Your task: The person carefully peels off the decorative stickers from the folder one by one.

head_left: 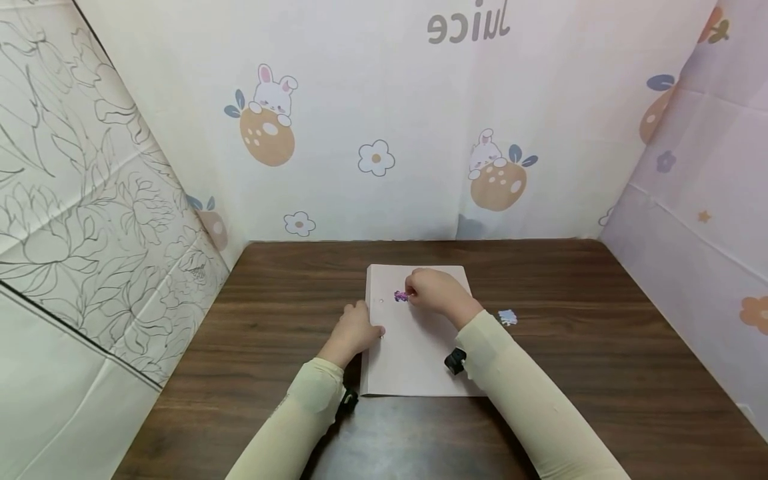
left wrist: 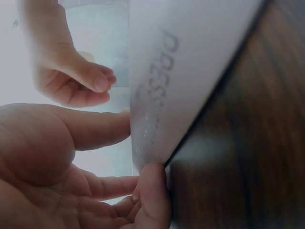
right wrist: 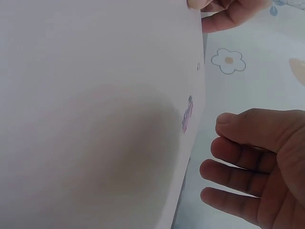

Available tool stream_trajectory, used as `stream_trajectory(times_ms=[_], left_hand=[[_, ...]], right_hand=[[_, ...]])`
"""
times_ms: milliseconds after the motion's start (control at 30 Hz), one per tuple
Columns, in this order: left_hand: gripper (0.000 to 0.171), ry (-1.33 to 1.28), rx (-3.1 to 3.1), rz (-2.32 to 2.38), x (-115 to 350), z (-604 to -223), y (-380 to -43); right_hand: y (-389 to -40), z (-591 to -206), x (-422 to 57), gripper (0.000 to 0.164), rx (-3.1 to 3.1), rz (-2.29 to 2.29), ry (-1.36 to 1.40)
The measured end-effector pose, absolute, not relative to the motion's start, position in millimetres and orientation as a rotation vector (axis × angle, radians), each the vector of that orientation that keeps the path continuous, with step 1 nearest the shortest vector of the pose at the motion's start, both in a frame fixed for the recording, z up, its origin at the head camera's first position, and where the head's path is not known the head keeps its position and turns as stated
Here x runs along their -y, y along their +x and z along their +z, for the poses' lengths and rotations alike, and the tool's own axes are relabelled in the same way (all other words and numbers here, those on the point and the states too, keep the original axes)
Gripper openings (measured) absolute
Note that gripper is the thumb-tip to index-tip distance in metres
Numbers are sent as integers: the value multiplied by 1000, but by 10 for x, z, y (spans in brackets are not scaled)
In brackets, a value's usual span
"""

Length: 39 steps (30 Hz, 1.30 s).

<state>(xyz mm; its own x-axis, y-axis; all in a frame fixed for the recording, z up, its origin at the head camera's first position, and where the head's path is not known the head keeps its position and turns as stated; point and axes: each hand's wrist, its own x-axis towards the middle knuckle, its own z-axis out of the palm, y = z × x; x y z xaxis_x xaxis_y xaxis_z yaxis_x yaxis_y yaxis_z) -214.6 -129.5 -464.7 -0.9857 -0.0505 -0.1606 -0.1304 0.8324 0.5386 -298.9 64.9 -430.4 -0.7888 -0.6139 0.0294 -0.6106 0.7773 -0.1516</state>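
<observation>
A white book (head_left: pixel 414 367) with lettering on its spine (left wrist: pixel 162 71) lies on the table. My left hand (head_left: pixel 354 330) holds its left edge, thumb over the front and fingers along the spine. On the upper part of the white face is a small purple-pink sticker-like shape (head_left: pixel 401 296). My right hand (head_left: pixel 437 290) is just beside that shape in the head view. The right wrist view shows the right hand (right wrist: pixel 257 167) with loosely bent fingers, apart from the purple shape (right wrist: pixel 188 114), and nothing visible between thumb and fingers.
A small pale blue cut-out shape (head_left: pixel 507 317) lies on the dark wooden table (head_left: pixel 576 373), right of the book. Two small round marks, one partly by the left thumb, are near the book's left edge. Patterned cloth walls (head_left: pixel 384 120) surround the table's back and sides.
</observation>
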Motion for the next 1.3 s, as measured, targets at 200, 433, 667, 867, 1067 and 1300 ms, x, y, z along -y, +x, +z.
stream_trajectory(times_ms=[200,433,667,867,1067,1300], left_hand=[[68,-110,-2867,870,1301,-4579,-2109],[68,-108,-2862,878,1301,-4576,-2111],[69,-109,-2858,865,1295,-4599,-2126],[69,-112,-2854,884,1304,-4607,-2130],[70,-110,-2848,881,1309,-4592,-2124],[70,-106,-2850,872,1314,-4587,-2128]], right_hand=[[-3007,-4318,-540,9,-2961,-236,-1046],[-3042,-4381,-459,7,-2978,-239,-999],[-3073,-4417,-427,7,-2979,-209,-895],[-3073,-4389,-375,5,-2964,-269,-806],[-3128,-4448,-316,8,-2953,-231,-807],[-3144,-4449,-281,11,-2946,-241,-774]])
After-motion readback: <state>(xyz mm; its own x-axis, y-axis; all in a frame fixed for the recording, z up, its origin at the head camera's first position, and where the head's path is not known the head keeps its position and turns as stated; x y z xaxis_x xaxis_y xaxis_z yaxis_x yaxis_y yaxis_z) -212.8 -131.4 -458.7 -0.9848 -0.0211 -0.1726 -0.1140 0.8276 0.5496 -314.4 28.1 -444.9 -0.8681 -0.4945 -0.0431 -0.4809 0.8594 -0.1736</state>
